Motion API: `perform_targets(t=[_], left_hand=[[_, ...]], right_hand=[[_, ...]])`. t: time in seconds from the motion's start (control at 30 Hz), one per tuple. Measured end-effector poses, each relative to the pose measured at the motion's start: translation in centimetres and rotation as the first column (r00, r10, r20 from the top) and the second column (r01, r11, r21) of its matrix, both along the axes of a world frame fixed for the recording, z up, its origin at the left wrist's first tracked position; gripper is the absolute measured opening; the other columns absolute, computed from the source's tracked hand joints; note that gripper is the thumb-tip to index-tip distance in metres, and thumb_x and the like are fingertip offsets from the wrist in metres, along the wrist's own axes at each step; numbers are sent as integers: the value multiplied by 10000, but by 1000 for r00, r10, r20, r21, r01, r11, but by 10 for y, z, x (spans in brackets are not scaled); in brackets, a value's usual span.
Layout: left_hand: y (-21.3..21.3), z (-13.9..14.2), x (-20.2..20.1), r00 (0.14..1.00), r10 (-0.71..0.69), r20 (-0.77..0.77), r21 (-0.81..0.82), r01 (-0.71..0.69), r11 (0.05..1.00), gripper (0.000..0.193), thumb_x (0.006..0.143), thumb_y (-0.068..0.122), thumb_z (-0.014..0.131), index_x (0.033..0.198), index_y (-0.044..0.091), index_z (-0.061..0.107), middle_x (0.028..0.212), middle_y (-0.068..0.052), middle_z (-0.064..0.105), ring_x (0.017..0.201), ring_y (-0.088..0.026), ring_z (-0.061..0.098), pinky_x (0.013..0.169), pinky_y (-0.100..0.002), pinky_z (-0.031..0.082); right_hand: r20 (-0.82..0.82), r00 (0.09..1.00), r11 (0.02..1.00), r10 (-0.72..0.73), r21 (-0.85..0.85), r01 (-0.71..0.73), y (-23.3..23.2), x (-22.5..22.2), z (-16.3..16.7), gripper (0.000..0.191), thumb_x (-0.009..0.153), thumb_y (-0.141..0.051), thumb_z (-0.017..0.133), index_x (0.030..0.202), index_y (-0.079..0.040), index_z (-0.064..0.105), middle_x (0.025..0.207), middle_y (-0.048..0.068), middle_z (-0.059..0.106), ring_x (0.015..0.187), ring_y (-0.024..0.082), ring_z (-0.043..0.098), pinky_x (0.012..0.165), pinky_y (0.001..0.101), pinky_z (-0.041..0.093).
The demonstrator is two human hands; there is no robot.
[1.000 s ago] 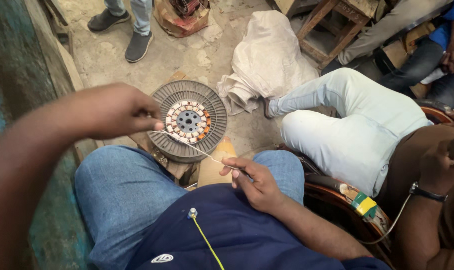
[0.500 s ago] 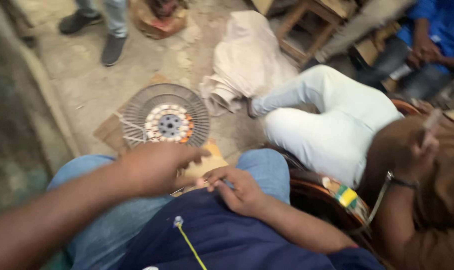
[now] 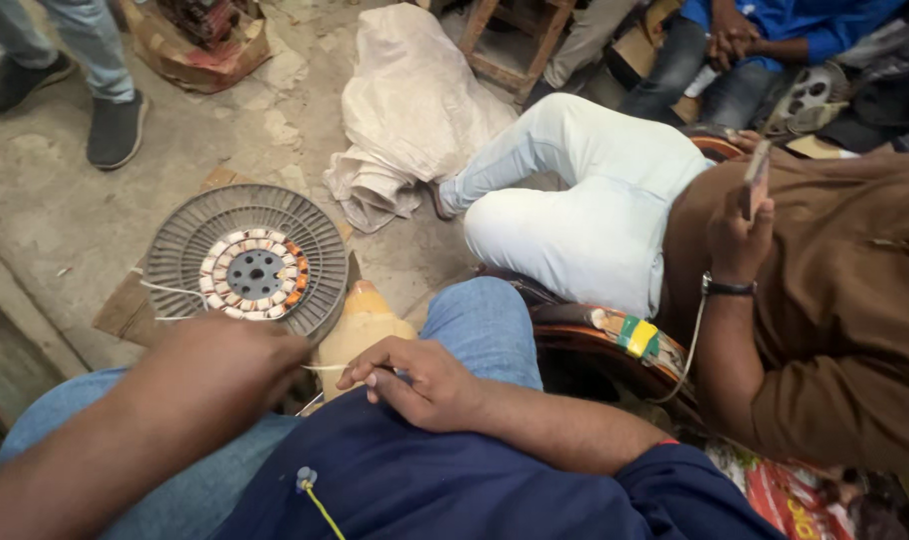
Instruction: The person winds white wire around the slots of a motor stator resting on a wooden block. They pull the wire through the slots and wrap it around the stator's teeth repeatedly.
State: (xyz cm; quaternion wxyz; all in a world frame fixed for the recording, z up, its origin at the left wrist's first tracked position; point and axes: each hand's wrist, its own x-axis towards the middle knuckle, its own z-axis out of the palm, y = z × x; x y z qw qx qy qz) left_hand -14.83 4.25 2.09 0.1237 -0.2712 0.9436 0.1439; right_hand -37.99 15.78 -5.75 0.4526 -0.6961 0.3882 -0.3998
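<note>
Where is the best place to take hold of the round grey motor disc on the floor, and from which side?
Probably the finned outer rim of the grey motor disc, from its far side. It lies flat on cardboard, so the rim is exposed there. The near edge is crowded by the left hand, and white threads leave the copper coils in the middle.

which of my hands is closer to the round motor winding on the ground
Left. The left hand is just below the winding's near edge; the right hand lies farther right, on the lap beside the knee.

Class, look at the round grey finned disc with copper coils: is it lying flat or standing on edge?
Lying flat. The round grey finned disc shows its full circular face upward, resting on cardboard on the ground.
</note>
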Motion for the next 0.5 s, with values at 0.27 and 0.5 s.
perform_targets(t=[0.27, 0.5], left_hand=[[-11, 20, 28, 878, 238, 415, -344, -91, 935, 121, 884, 231, 667, 989, 215, 725, 962, 8, 730, 998, -211, 730, 912, -418, 578], [23, 5, 3, 908, 146, -394, 452, 53, 890, 673, 818, 332, 766, 1433, 151, 562, 1063, -115, 762, 965, -331, 736, 793, -439, 568]], right_hand=[[10, 999, 998, -49, -33, 50, 6, 0, 0, 167, 1041, 46, 502, 1173, -4, 590, 1115, 117, 744, 848, 152, 702, 784, 277, 588], [-94, 995, 973, -42, -230, 20, 4, 0, -2, 153, 1030, 26, 563, 1173, -24, 587, 1098, 107, 737, 978, 199, 746, 879, 307, 606]])
